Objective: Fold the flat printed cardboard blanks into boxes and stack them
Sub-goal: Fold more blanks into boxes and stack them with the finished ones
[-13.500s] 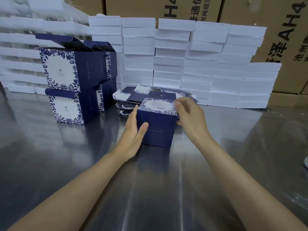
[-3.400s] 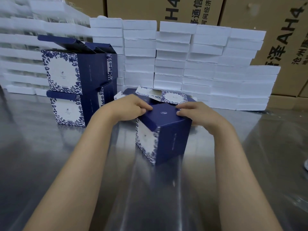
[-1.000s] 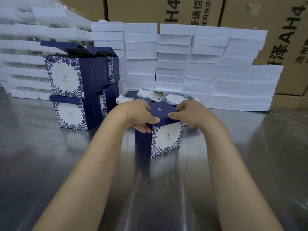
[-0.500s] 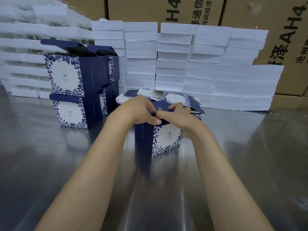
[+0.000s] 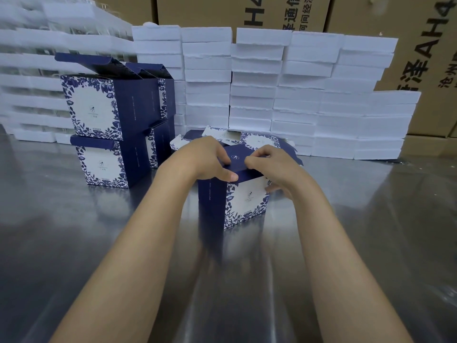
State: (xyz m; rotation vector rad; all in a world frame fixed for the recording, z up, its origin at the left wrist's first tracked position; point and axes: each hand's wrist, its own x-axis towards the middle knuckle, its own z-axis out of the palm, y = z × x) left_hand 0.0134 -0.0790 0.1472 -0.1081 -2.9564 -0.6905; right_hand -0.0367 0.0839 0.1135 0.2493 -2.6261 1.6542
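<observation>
- Head view: I see one blue box (image 5: 243,196) with white flowers standing on the table in front of me.
- My left hand (image 5: 210,159) holds the box's left top edge, with my thumb curled against the front.
- My right hand (image 5: 274,167) pinches the blue lid (image 5: 238,158) at the top, and its lower fingers touch the box's right side.
- Four finished boxes (image 5: 103,120) stand to the left, two on the bottom and two on top. The top ones have open lids.
- Flat printed blanks (image 5: 257,139) lie in a pile just behind my hands. I cannot count them.
- The table (image 5: 74,231) is shiny gray metal.
- Many white foam blocks (image 5: 296,95) are stacked behind, and there are big brown cartons (image 5: 420,45) with black letters.
</observation>
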